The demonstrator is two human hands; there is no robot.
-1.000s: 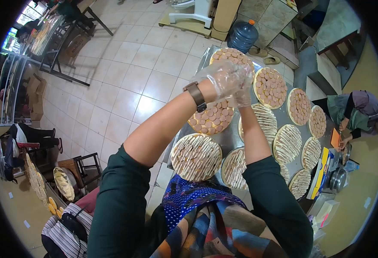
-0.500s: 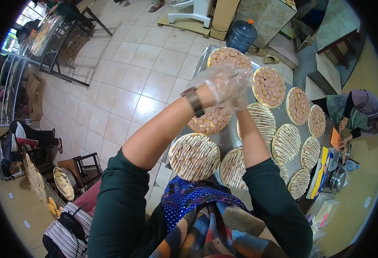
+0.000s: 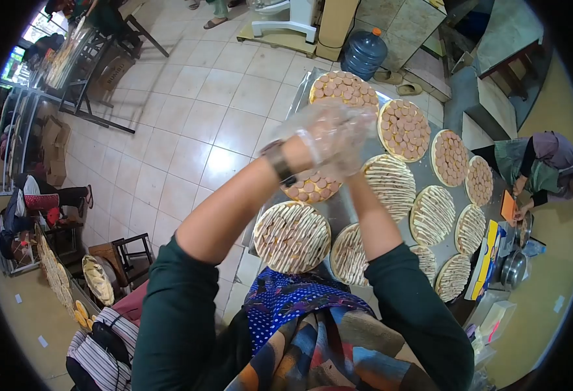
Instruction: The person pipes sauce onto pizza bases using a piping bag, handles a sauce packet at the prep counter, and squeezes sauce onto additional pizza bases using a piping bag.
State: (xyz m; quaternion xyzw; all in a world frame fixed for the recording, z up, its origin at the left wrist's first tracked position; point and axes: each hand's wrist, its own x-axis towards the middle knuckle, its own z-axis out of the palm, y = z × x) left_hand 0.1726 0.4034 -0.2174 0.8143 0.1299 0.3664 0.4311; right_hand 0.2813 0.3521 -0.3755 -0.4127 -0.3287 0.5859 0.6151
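Both hands are in clear plastic and held close together above the back-left part of the metal table point(image 3: 293, 107). My left hand point(image 3: 338, 130), with a brown watch at the wrist, is curled closed, and motion blurs it. My right hand point(image 3: 344, 164) is closed just below it, partly covered by it. What they hold is hidden by the plastic and blur. Behind them lies a round flat bread with sausage slices point(image 3: 345, 88); another sausage-topped round point(image 3: 312, 188) shows beneath. White-striped rounds point(image 3: 292, 237) lie nearer me, and more sausage-topped ones point(image 3: 404, 130) to the right.
At the right edge a co-worker point(image 3: 547, 166) bends over an orange object point(image 3: 508, 207). Metal bowls point(image 3: 513, 268) and a yellow-blue box point(image 3: 486, 259) stand beside the table. A blue water jug point(image 3: 363, 53) is behind it. People and racks are on the left.
Both hands have moved slightly left and toward me, staying together. In the background, a person's feet have come further into view at the top.
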